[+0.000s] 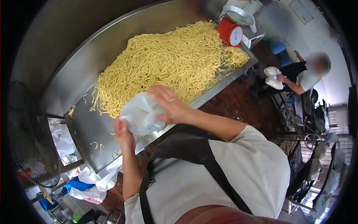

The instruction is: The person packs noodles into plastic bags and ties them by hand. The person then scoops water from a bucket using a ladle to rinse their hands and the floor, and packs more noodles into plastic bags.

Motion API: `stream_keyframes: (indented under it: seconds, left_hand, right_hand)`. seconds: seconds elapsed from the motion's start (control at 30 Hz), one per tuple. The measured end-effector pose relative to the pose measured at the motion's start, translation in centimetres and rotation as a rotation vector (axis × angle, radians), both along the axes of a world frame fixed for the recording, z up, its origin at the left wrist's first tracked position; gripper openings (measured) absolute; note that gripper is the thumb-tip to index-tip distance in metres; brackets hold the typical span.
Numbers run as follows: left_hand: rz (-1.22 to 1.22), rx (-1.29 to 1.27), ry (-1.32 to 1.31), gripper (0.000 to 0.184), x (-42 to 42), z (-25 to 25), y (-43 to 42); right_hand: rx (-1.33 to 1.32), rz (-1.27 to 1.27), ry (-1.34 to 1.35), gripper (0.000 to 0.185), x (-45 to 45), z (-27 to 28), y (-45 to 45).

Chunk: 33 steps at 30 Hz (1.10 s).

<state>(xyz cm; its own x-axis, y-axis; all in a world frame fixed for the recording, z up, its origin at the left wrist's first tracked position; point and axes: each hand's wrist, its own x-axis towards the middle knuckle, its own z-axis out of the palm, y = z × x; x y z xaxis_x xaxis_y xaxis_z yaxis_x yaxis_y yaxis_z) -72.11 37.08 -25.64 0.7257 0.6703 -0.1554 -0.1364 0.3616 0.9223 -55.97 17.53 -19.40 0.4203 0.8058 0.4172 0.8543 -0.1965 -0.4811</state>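
Nearest, a translucent plastic bag [140, 114] is held over the near edge of the steel table [87, 128], left of its middle. The left hand [125, 136] pinches the bag's left side between thumb and bent fingers. The right hand [169, 107] is spread at its right side, thumb apart from the fingers; how firmly it presses is unclear. Dark apron straps [223, 184] cross the white shirt.

Behind the bag, a broad heap of yellow noodles [160, 63] covers much of the table, with loose strands near the left end. To the left stand a caged fan [33, 149] and, beside the table, white plastic bags [87, 194]; one carries red print too small to read.

At the far right end, a red scale [230, 32] blocks part of that corner; its dial is illegible. Farther right, another person [304, 80] holds filled bags [274, 78].
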Motion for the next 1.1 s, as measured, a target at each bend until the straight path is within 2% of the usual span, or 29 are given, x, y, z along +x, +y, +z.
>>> stream_keyframes:
  seconds: [0.07,0.1,0.13,0.17,0.2,0.23,0.3,0.33,0.4,0.5,0.53,0.57,0.6,0.67,0.7,0.77,0.8,0.87,0.9,1.0,1.1]
  left_hand:
    - [-0.311,0.099,0.049,0.021,0.3,1.6,-1.9]
    - [-0.38,0.16,0.094,0.025,0.7,3.1,-2.7]
    - [-0.334,0.475,0.185,0.028,0.8,4.0,-2.6]
    - [-0.279,0.789,0.274,0.031,1.0,4.7,-2.4]
    - [-0.213,1.102,0.363,0.034,1.2,5.0,-2.3]
    - [-0.133,1.128,0.45,0.037,0.4,2.7,-0.8]
    - [-0.055,1.114,0.674,0.031,-1.6,0.3,1.6]
    - [-0.014,1.108,0.781,0.028,-2.4,-0.8,2.8]
    - [0.017,0.757,0.657,0.026,-4.6,-4.2,5.3]
    - [0.216,0.255,0.472,0.025,-5.9,-6.0,5.8]
    - [0.327,0.094,0.414,0.025,-6.8,-6.0,5.7]
    - [0.357,0.064,0.515,0.027,-7.2,-5.6,5.9]
    - [0.396,0.054,0.51,0.026,-7.1,-4.5,5.4]
    - [0.304,0.006,0.523,0.041,-8.4,-4.5,5.8]
    - [0.328,-0.03,0.478,0.037,-8.4,-3.7,5.4]
    - [0.367,-0.094,0.384,0.03,-8.1,-1.7,4.0]
    - [0.373,-0.093,0.397,0.032,-8.0,-0.5,3.4]
    - [0.382,-0.09,0.431,0.037,-8.1,1.3,2.7]
    - [0.342,-0.042,0.472,0.05,-8.6,1.6,2.7]
    - [0.308,0.113,0.292,0.06,-9.7,0.6,2.3]
    - [0.312,0.119,0.445,0.055,-10.8,0.1,2.7]
  right_hand:
    - [-0.054,0.093,0.008,0.057,-0.3,0.2,1.7]
    - [-0.2,0.15,0.104,0.047,0.8,-1.5,2.4]
    - [-0.345,0.206,0.198,0.038,1.6,-3.0,2.8]
    - [-0.112,0.087,0.281,0.02,1.3,-2.9,3.0]
    - [-0.061,0.081,0.309,0.021,1.9,-2.6,3.0]
    - [-0.012,0.075,0.344,0.022,2.3,-2.2,2.5]
    - [-0.002,0.132,0.423,0.019,2.7,-1.1,1.5]
    - [-0.14,0.189,0.42,0.021,3.0,-0.8,1.5]
    - [-0.423,0.305,0.422,0.027,3.4,-0.6,1.4]
    - [-0.282,0.458,0.719,0.048,4.3,-1.0,1.2]
    - [-0.282,0.433,0.69,0.059,5.3,-1.7,1.6]
    - [-0.278,0.406,0.662,0.07,6.3,-2.4,2.0]
    - [-0.259,0.3,0.581,0.075,7.1,-2.7,2.3]
    - [-0.269,0.085,0.368,0.087,8.7,-3.8,3.2]
    - [-0.295,-0.021,0.238,0.095,9.5,-4.6,4.0]
    - [-0.372,-0.133,0.057,0.099,10.8,-5.8,6.5]
    - [-0.408,-0.191,-0.034,0.101,11.8,-6.3,7.8]
    - [-0.517,-0.248,-0.191,0.103,15.3,-8.3,10.9]
    - [-0.569,-0.276,-0.27,0.104,17.1,-9.2,12.6]
    - [-0.723,-0.337,-0.21,0.094,22.5,-10.8,16.6]
    - [-0.665,-0.308,-0.222,0.082,25.3,-11.8,20.2]
